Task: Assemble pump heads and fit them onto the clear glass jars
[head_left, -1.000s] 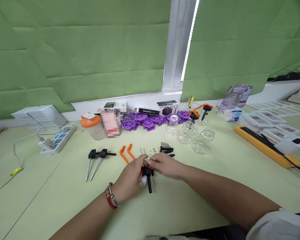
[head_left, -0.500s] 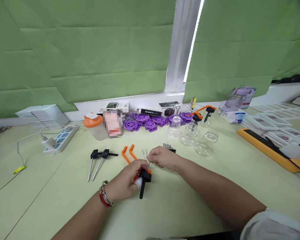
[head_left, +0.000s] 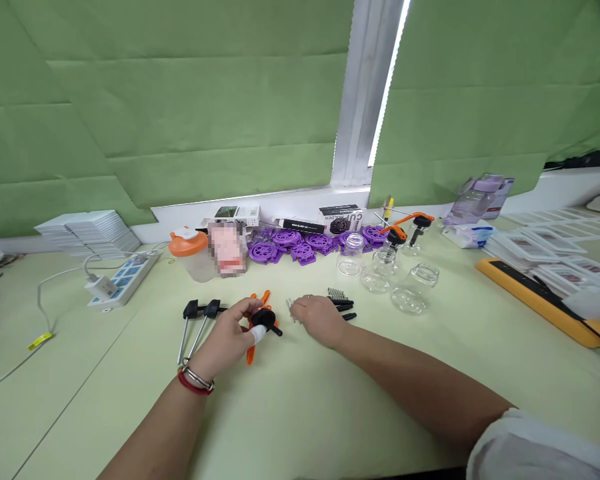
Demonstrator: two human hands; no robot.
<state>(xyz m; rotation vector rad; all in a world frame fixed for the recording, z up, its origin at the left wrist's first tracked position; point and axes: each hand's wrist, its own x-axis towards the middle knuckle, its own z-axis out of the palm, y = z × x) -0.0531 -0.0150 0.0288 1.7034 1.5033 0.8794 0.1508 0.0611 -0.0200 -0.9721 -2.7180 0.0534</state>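
Observation:
My left hand (head_left: 237,328) is closed around a round black cap (head_left: 263,317) with a short black stem, which points to the lower right. Orange lever pieces (head_left: 251,355) show beside and under that cap; which of them are joined to it is hard to see. Left of this hand lie two black caps (head_left: 212,309) with long metal tubes. My right hand (head_left: 319,320) rests low on the table, fingers curled down at some thin metal rods (head_left: 290,308). Its fingertips are mostly hidden. Just beyond it are a coil spring (head_left: 337,293) and several black stems (head_left: 349,316).
Glass jars (head_left: 414,290) stand at the right, some near black-and-orange pump tops (head_left: 396,234). Purple plastic parts (head_left: 303,252) are piled at the back. An orange-lidded cup (head_left: 193,257) and a power strip (head_left: 130,280) are at the left. An orange-edged bar (head_left: 540,300) lies far right.
My left hand has moved left and away with the black cap, whose stem has swung to the right. My right hand has left the cap and gone down onto the table by the rods.

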